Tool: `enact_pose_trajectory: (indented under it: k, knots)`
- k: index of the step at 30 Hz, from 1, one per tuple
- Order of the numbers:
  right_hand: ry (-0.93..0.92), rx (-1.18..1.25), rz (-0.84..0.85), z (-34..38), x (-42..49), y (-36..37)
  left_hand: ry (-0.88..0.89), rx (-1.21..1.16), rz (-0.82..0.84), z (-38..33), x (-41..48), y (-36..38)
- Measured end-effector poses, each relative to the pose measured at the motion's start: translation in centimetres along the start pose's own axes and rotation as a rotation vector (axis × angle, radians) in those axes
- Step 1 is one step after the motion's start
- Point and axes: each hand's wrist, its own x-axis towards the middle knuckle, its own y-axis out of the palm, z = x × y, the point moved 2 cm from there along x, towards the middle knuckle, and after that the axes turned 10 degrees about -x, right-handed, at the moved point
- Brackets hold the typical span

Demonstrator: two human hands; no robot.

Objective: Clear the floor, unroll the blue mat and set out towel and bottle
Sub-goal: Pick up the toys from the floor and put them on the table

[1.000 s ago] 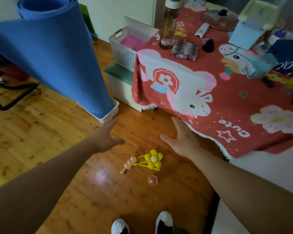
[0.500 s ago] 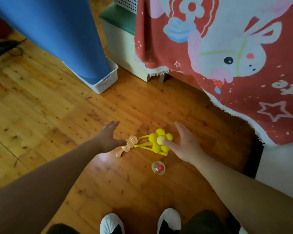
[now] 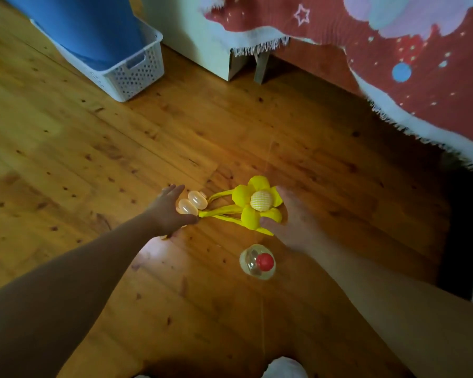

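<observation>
The rolled blue mat (image 3: 93, 28) stands upright in a white basket (image 3: 131, 75) at the top left. On the wooden floor (image 3: 66, 137) lies a yellow fabric flower toy (image 3: 257, 203) with long yellow stems, and a peach bead toy (image 3: 191, 204) lies at the stems' left end. My left hand (image 3: 167, 211) wraps the beads, thumb under them and fingers above. My right hand (image 3: 290, 222) pinches the flower's right petals between thumb and fingers. A clear ball with a red core (image 3: 257, 261) sits just in front of the flower. No towel or bottle is in view.
A red cartoon cloth (image 3: 421, 77) hangs off the table at the upper right, its fringe reaching near the floor. A pale cabinet (image 3: 202, 45) stands behind the basket. My white shoes (image 3: 284, 368) show at the bottom edge.
The view has dropped and moved closer to the floor. Both hands have gone from hovering beside the toys to closing on them, left on the beads and right on the flower.
</observation>
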Motion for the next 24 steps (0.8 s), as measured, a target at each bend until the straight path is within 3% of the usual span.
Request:
enact_pose_trajectory:
  k: [14, 24]
  knots:
    - [0.039, -0.088, -0.037, -3.2, 8.1, 4.7, -0.075, 0.081, -0.097, 5.1, 4.8, 2.9]
    - [0.121, -0.284, 0.077, -4.6, 11.1, 10.0, -0.103, 0.109, -0.057, 7.6, 6.9, 5.0]
